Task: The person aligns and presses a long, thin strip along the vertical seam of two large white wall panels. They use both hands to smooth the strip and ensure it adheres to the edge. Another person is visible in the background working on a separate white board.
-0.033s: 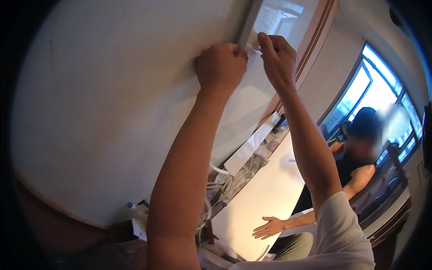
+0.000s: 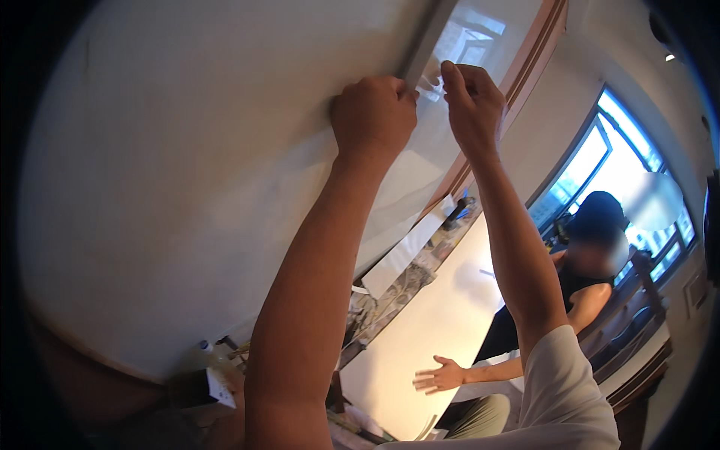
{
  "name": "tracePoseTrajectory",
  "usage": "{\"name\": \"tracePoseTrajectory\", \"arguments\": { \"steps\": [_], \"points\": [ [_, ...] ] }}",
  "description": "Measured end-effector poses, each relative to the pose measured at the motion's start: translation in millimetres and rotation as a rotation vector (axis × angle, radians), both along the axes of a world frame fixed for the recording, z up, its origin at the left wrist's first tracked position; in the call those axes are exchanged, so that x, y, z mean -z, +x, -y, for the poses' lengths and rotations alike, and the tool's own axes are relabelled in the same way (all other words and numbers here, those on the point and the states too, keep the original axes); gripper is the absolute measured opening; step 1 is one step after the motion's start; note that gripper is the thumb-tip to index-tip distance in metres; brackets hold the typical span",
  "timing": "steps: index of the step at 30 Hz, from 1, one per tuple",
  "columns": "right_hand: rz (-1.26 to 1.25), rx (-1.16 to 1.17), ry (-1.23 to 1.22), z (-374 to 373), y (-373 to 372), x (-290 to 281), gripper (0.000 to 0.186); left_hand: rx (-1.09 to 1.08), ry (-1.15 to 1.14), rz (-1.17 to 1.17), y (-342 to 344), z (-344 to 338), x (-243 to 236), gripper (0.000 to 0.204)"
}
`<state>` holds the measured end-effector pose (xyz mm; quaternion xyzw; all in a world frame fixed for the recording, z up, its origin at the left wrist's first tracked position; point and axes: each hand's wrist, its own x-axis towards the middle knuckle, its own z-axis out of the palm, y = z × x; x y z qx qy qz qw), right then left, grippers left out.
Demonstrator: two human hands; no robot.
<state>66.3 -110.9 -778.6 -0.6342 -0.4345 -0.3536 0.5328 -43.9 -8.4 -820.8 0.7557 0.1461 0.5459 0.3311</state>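
Observation:
My left hand [image 2: 375,116] is closed against a large pale wall board [image 2: 195,165], at a long narrow grey strip [image 2: 431,34] running upward beside a glossy white panel [image 2: 480,34]. Its fingertips are hidden, so what they grip is unclear. Just right of it my right hand [image 2: 472,105] has thumb and fingers pinched at the glossy panel; what is between them is too small to make out.
A co-worker in dark clothing [image 2: 495,330] sits at lower right, one hand [image 2: 442,375] spread over a lit pale board [image 2: 390,390]. Cluttered tools and cables [image 2: 405,285] line that board's left edge. Bottles and a box [image 2: 210,364] stand lower left; a window [image 2: 585,165] is behind.
Both my hands appear slightly lower and further right in the view. The small translucent piece seen at my right fingertips is less distinct now. The co-worker's hand appears a little further left.

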Motion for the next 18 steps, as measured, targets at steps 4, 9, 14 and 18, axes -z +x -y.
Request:
{"name": "tracePoseTrajectory", "arguments": {
  "steps": [4,9,14,18],
  "points": [
    [0.493,0.07,0.041,0.7,8.4,-12.3,0.014,-0.047,0.013,0.04,-0.5,0.8,4.9,0.026],
    [1.209,0.265,-0.361,12.9,0.8,-56.1,0.038,-0.107,0.038,0.091,3.3,-1.8,9.2,0.026],
    [1.54,0.349,-0.744,9.3,-14.3,-111.7,0.034,-0.209,0.112,0.089,8.3,-1.8,11.3,0.024],
    [1.544,0.148,-1.02,-5.1,-59.7,-129.0,0.018,-0.234,0.142,0.089,12.4,-5.4,13.1,0.023]
  ]
}}
